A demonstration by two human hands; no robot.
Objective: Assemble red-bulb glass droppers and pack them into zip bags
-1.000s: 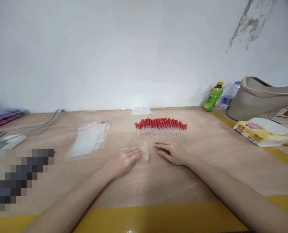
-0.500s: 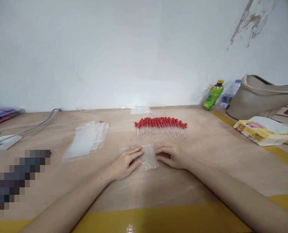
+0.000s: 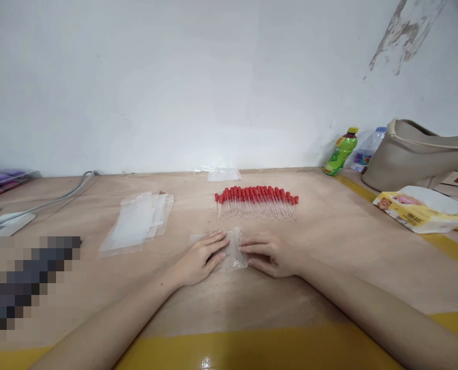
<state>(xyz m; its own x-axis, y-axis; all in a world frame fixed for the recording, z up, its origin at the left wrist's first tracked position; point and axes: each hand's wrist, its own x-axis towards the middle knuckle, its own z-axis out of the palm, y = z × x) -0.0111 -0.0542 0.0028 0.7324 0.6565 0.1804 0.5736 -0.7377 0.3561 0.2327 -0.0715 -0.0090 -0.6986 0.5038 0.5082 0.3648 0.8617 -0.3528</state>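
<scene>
A clear plastic zip bag (image 3: pixel 234 252) lies flat on the brown-covered table. My left hand (image 3: pixel 202 258) rests on its left part, palm down with the fingers spread. At the bag's right edge is my right hand (image 3: pixel 269 254), its fingertips touching the zip end, fingers apart and slightly bent. Just beyond the hands lies a row of clear droppers with red bulbs (image 3: pixel 256 198), side by side. Several overlapping clear bags (image 3: pixel 134 223) are to the left of my left hand.
Another bag (image 3: pixel 224 175) lies by the wall. At the right are a green bottle (image 3: pixel 341 152), a clear bottle (image 3: pixel 369 149), a beige bag (image 3: pixel 402 159) and a yellow tissue pack (image 3: pixel 416 209). A grey cable (image 3: pixel 65 197) and a purple package (image 3: pixel 7 181) are at the left.
My right hand has moved left onto the bag's right edge, and the bag's zip end is now creased. My left hand stays where it was.
</scene>
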